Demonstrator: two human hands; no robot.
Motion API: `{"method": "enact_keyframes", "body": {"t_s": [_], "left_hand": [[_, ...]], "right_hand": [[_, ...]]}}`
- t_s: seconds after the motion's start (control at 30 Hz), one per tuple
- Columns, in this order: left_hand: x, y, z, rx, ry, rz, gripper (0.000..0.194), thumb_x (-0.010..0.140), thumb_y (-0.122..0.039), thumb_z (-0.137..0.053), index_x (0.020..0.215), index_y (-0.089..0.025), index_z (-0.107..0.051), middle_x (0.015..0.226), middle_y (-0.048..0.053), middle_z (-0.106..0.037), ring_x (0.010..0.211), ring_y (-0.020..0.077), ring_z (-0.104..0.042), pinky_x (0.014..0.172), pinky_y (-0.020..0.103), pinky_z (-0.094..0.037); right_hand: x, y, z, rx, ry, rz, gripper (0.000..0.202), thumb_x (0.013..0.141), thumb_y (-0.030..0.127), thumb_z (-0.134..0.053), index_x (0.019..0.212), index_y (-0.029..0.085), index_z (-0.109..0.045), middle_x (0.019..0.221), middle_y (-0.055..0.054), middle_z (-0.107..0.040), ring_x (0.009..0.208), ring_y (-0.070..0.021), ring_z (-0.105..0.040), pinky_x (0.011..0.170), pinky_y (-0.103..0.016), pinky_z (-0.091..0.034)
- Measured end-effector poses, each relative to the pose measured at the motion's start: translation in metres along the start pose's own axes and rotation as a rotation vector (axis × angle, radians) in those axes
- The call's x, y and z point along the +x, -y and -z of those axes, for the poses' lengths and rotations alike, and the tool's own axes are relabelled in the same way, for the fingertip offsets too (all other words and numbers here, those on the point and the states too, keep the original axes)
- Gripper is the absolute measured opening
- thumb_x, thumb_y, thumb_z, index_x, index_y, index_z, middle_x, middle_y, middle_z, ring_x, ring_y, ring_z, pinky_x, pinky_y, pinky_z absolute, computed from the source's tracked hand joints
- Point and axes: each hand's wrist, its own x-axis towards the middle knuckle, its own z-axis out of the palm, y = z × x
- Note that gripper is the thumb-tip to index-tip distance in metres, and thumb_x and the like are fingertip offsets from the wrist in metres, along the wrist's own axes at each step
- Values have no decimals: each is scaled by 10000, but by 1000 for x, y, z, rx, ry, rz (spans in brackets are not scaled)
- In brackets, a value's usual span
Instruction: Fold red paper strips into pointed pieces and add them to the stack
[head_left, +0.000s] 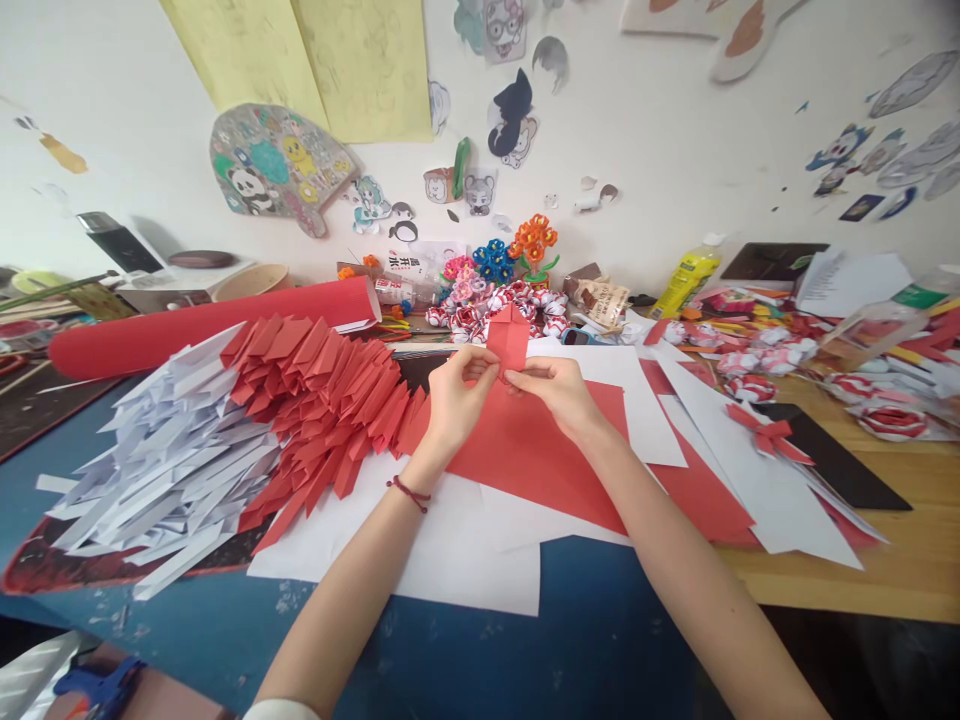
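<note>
A small folded red paper [508, 338] with a pointed top is held upright between both hands at the middle of the view. My left hand [463, 393] pinches its lower left edge, and my right hand [553, 392] pinches its lower right edge. Under and behind the hands lies a large red sheet [555, 455] over white sheets [469, 545]. To the left are a heap of folded red paper pieces [322, 400] and a heap of folded white paper strips [180, 450].
A red paper roll [217, 325] lies behind the heaps. Paper flowers [534, 240], a yellow bottle [690, 275] and red-and-white paper pieces [889, 418] line the back and right. Blue-handled scissors [101, 690] are at the lower left.
</note>
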Motion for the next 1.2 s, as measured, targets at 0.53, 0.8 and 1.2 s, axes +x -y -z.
{"method": "enact_keyframes", "body": {"t_s": [0.53,0.8,1.2], "left_hand": [[-2,3,-6,3,-47,-80,69,833,-150,-597,882,-198,-584,828,-5,-649,766,108,-642,753,231,-530],[-3,2,-6,-17,-55,-24,145,840,-219,-636,964,-206,-564,865,11,-668,796,118,-658,767,238,-528],[2,10,-1,-10,63,83,285,885,-418,-582,758,-165,-622,703,15,-652,638,115,-607,646,228,-481]], "right_hand": [[0,-2,-3,-15,-11,15,270,694,388,-810,802,148,-752,720,-56,-706,660,-163,-639,656,-295,-499],[0,-1,-4,-9,-28,28,267,684,377,-814,807,148,-752,731,-53,-706,663,-159,-629,656,-293,-493],[0,0,-2,-12,-8,35,224,708,317,-793,851,147,-764,791,-62,-724,688,-158,-627,672,-298,-501]]}}
